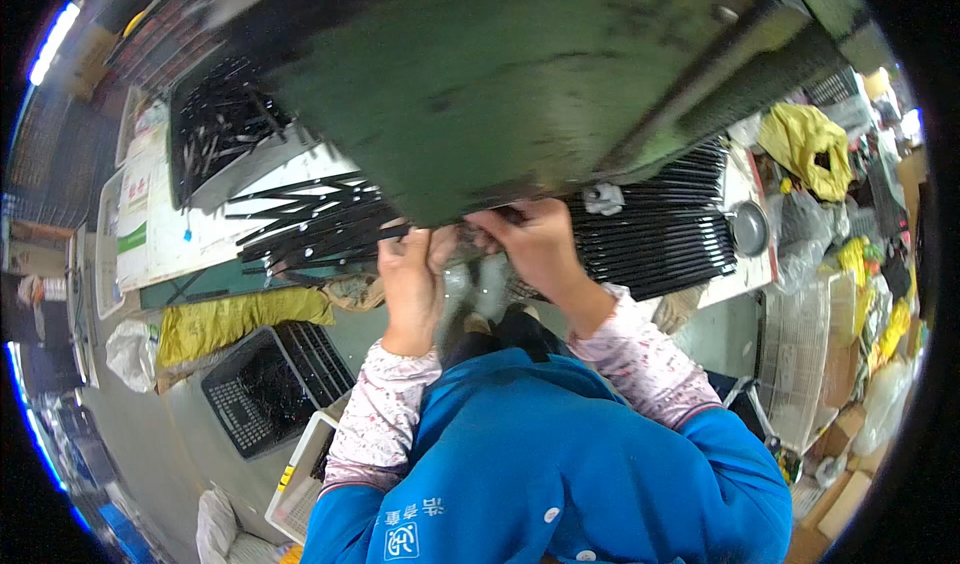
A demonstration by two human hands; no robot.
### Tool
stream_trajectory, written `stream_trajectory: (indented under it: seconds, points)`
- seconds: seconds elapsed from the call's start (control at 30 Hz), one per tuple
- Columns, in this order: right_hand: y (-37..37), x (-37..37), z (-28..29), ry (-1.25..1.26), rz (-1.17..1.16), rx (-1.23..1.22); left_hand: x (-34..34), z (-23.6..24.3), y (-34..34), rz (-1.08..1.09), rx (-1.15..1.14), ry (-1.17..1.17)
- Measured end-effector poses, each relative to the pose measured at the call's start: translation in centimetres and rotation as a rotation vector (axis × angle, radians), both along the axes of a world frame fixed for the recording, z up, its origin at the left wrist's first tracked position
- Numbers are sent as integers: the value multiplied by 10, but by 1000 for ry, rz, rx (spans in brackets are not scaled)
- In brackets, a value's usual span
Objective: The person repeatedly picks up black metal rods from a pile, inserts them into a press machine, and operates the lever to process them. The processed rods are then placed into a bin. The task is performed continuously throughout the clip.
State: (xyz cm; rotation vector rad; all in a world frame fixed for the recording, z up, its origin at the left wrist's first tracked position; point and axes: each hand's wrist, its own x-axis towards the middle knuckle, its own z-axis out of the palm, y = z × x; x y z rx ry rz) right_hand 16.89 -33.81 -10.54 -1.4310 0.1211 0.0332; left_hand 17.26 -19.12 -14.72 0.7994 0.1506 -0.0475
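A large dark green metal panel (480, 74) overhangs the middle of my view. Just under its lower edge, my left hand (410, 264) is closed on a black strip (394, 231). My right hand (530, 244) is closed at that same edge, its fingertips in shadow; what they hold is hidden. Loose black strips (300, 214) lie fanned out left of my hands, and several rows of black rods (660, 244) lie side by side at the right, with a small whitish object (603, 199) near them.
A bin of black pieces (225, 114) sits at upper left on the white table (140, 224). A grey round dish (750, 226) is at the right. Black crates (255, 389), a yellow sack (220, 324) and a white basket (295, 474) are below. Bags and cartons (820, 154) crowd the right.
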Motion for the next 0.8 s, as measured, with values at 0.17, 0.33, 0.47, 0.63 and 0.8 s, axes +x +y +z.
stream_trajectory:
  seconds: [0.17, 0.33, 0.47, 0.63, 0.8]
  points:
    - [11, 12, -27, -689, -301, -722, -1, 15, -6, 64, 125, 110]
    - [10, 4, -24, 59, -91, 212, 2, -15, 10, -106, -10, 26]
    - [-17, 2, -67, -20, -145, -58, -4, -11, 5, -27, -56, 79]
    - [-115, 1, -180, -401, -42, -1547, -7, -6, 0, 8, -37, 149]
    - [-121, 0, -163, -574, 61, -1450, -32, -32, 5, -219, 146, 224]
